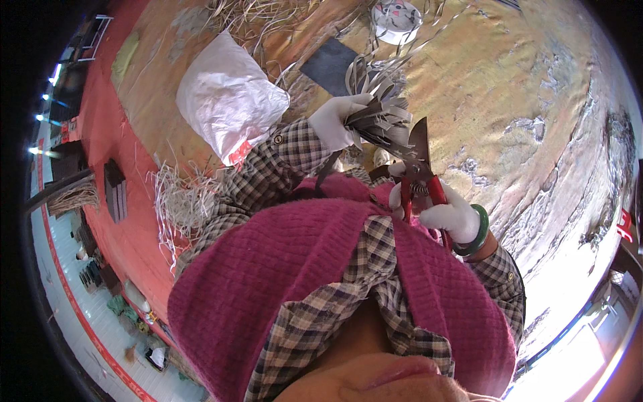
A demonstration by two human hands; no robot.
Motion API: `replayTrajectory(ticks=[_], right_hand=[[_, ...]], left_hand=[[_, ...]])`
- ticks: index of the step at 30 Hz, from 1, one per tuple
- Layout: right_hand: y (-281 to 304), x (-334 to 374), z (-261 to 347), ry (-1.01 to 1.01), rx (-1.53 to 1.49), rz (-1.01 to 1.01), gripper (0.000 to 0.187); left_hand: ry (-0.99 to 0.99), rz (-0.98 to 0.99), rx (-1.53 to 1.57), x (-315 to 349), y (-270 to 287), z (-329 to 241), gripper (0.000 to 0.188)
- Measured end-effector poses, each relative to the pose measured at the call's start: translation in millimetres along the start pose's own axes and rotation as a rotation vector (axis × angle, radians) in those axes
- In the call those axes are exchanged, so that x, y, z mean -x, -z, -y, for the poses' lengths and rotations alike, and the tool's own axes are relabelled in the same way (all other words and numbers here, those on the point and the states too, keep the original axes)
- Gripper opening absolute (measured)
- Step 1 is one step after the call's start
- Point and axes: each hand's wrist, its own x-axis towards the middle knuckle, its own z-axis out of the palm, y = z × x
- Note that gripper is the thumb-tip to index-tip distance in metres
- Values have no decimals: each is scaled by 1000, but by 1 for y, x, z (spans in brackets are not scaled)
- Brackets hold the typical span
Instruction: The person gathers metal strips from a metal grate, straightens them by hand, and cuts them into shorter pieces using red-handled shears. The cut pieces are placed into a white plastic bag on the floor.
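Observation:
My left hand, in a white glove, is closed around a bundle of flat grey strips. The strips' long loose ends fan out toward the far side, and their short ends point at my right. My right hand, gloved in white too, grips red-handled pruning shears. The dark blades point away from me, close beside the short ends of the bundle. Whether the blades touch the strips I cannot tell. A green bangle circles my right wrist.
A stuffed white sack lies left of my left hand. Pale strips are heaped near my left elbow, and more loose strips lie farther off. Beyond the bundle are a dark flat square and a white round container on the brown floor covering.

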Motion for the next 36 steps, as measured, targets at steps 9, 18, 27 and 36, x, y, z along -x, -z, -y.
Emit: replayTrajectory(ticks=[9, 18, 27, 36], right_hand=[[-9, 4, 0, -19, 31, -133, 50], [2, -2, -39, -7, 140, -213, 39], [8, 17, -45, -136, -19, -199, 42], [-1, 20, -49, -125, -71, -293, 31]], left_hand=[[89, 162, -95, 2, 6, 4, 71], [-67, 191, -251, 8, 7, 28, 34], [86, 303, -213, 14, -19, 15, 29], [180, 357, -237, 13, -30, 18, 29]])
